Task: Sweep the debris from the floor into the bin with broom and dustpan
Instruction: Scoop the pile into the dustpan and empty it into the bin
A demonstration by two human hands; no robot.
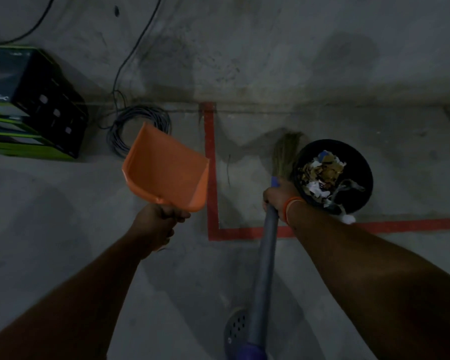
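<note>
- Emptying looks done, to my eye; the bin (333,175) by the red floor tape (210,178) holds debris (320,175); the dustpan (166,168) is bare; next, set the tools down or hunt for leftovers.
- Left hand (161,222) grips the raised dustpan's handle; right hand (279,194) wraps the broom (266,255) shaft, bristles on the floor just beside the bin.

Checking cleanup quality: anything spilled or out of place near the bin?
Yes. A white scrap lies on the floor against the bin by the red tape line, outside the debris inside. Dustpan looks empty.
</note>
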